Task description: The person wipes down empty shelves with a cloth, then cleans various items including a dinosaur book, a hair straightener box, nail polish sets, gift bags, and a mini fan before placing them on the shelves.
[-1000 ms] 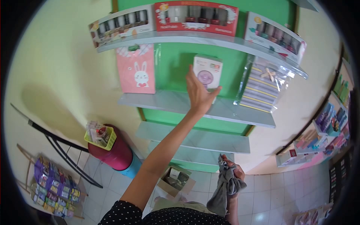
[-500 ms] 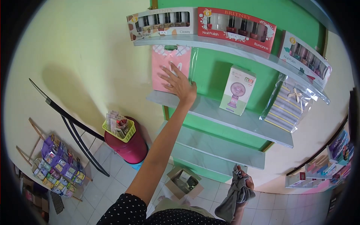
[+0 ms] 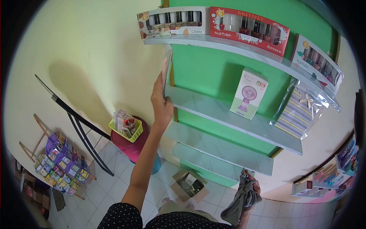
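My left hand (image 3: 161,108) is closed on a flat pink package (image 3: 166,70), seen nearly edge-on at the left end of the middle shelf (image 3: 202,102). Its fingers lie along the package's outer side, next to the cream wall. Low in front of me, my right hand (image 3: 256,187) grips a bunched grey cloth (image 3: 241,202). On the same shelf as the package stand a mini fan box (image 3: 249,93) and a striped package with a bow in clear plastic (image 3: 293,116).
Nail polish boxes (image 3: 249,30) line the upper shelf (image 3: 228,47). Below left, a yellow-green basket (image 3: 132,137) sits on a maroon bin (image 3: 127,149). An open carton (image 3: 182,195) is on the tiled floor. A black curved frame (image 3: 82,122) leans at the left.
My left hand has moved left and turned the pink package from facing me to edge-on, off its former spot. My right hand still holds the cloth.
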Demonstrator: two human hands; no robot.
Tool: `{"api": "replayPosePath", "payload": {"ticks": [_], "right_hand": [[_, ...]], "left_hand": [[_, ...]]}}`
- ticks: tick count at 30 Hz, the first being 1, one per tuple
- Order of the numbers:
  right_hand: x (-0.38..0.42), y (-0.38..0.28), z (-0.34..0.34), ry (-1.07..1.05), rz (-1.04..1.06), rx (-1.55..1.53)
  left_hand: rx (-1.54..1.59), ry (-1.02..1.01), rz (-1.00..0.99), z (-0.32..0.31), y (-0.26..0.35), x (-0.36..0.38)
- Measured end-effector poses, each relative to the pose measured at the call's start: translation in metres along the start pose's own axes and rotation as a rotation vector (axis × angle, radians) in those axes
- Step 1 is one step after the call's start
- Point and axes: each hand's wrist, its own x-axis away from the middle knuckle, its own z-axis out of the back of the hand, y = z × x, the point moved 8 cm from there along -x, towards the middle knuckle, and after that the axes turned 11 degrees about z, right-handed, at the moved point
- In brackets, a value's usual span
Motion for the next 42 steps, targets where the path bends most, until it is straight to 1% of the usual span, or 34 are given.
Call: {"api": "replayPosePath", "payload": {"ticks": [1, 3, 5, 6, 7, 9, 10, 11, 12, 13, 15, 16, 17, 18, 19, 21, 22, 23, 24, 25, 26, 27, 28, 29, 31, 32, 34, 35, 37, 38, 39, 40, 41, 42], "right_hand": [[0.0, 0.0, -0.001, -0.005, 0.007, -0.018], [-0.001, 0.002, -0.003, -0.016, 0.007, -0.039], [0.001, 0.02, 0.003, 0.075, -0.23, -0.417], [0.002, 0.022, -0.005, -0.03, -0.35, -0.723], [0.002, 0.022, 0.0, -0.033, -0.36, -0.725], [0.017, 0.027, -0.023, 0.494, -0.733, -1.541], [0.011, 0.044, 0.016, 0.327, -0.604, -1.344], [0.013, 0.045, 0.005, 0.338, -0.612, -1.342], [0.007, 0.041, -0.004, 0.254, -0.42, -0.823], [0.002, 0.032, -0.017, 0.164, -0.228, -0.302], [-0.001, 0.023, -0.067, -0.091, 0.023, 0.144], [0.004, 0.021, -0.094, -0.197, 0.143, 0.244], [0.012, 0.02, -0.117, -0.308, 0.266, 0.344], [0.023, 0.021, -0.141, -0.538, 0.385, 0.495], [0.038, 0.025, -0.161, -0.774, 0.499, 0.642], [0.06, 0.034, -0.185, -1.023, 0.535, 0.69], [0.058, 0.036, -0.183, -1.016, 0.537, 0.701], [0.056, 0.036, -0.18, -0.987, 0.607, 0.704], [0.053, 0.035, -0.179, -0.959, 0.678, 0.705], [0.046, 0.035, -0.178, -0.954, 0.679, 0.713], [0.029, 0.031, -0.172, -0.836, 0.686, 0.76], [0.015, 0.026, -0.165, -0.719, 0.692, 0.804], [0.006, 0.023, -0.164, -0.668, 0.688, 0.818], [0.006, 0.019, -0.166, -0.663, 0.69, 0.828], [0.016, 0.014, -0.18, -0.757, 0.702, 0.776], [0.027, 0.015, -0.185, -0.854, 0.7, 0.808], [0.038, 0.014, -0.185, -0.875, 0.712, 0.769], [0.044, 0.013, -0.185, -0.905, 0.724, 0.72], [0.046, 0.02, -0.171, -0.885, 0.738, 0.794], [0.041, 0.017, -0.168, -0.758, 0.642, 0.77], [0.035, 0.015, -0.161, -0.633, 0.546, 0.743], [0.034, 0.022, -0.155, -0.621, 0.45, 0.685], [0.034, 0.021, -0.154, -0.622, 0.446, 0.688], [0.027, 0.025, -0.142, -0.499, 0.269, 0.543]], "left_hand": [[-0.005, 0.006, 0.001, 0.009, 0.005, 0.003], [0.109, -0.087, 0.143, 0.026, 0.001, 0.008], [0.095, -0.098, 0.183, 0.052, 0.001, 0.019], [0.087, -0.115, 0.22, 0.063, 0.003, 0.026], [0.08, -0.108, 0.222, 0.075, 0.012, 0.034], [0.396, -0.014, 0.468, 0.104, 0.02, 0.057], [0.386, -0.009, 0.474, 0.115, 0.026, 0.069], [0.459, -0.044, 0.616, 0.119, 0.021, 0.085], [0.532, -0.08, 0.763, 0.119, 0.016, 0.103], [0.524, -0.082, 0.781, 0.119, 0.013, 0.12], [0.654, -0.125, 0.934, 0.095, 0.0, 0.161], [0.655, -0.139, 0.963, 0.084, 0.004, 0.173], [0.724, -0.21, 1.011, 0.067, 0.009, 0.185], [0.795, -0.278, 1.055, 0.053, 0.013, 0.195], [0.802, -0.291, 1.071, 0.047, 0.015, 0.202], [0.899, -0.372, 1.064, 0.033, 0.022, 0.211], [0.898, -0.4, 1.083, 0.032, 0.02, 0.216], [0.903, -0.41, 1.084, 0.029, 0.022, 0.216], [0.854, -0.453, 1.051, 0.025, 0.026, 0.215], [0.802, -0.494, 1.02, 0.022, 0.03, 0.215], [0.805, -0.503, 1.023, 0.019, 0.03, 0.218], [0.764, -0.56, 1.001, 0.013, 0.032, 0.224], [0.724, -0.615, 0.979, 0.008, 0.034, 0.228], [0.73, -0.624, 0.982, 0.005, 0.036, 0.229], [0.746, -0.67, 1.089, -0.003, 0.036, 0.239], [0.749, -0.68, 1.093, -0.004, 0.034, 0.243], [0.781, -0.596, 1.139, 0.001, 0.021, 0.251], [0.781, -0.604, 1.139, 0.0, 0.021, 0.251], [0.678, -0.65, 0.887, -0.001, 0.032, 0.239], [0.681, -0.65, 0.888, -0.005, 0.038, 0.238], [0.514, -0.661, 0.756, -0.008, 0.054, 0.232], [0.348, -0.665, 0.624, -0.009, 0.067, 0.227], [0.348, -0.664, 0.63, -0.01, 0.07, 0.226], [0.155, -0.724, 0.449, -0.013, 0.08, 0.223]]}}
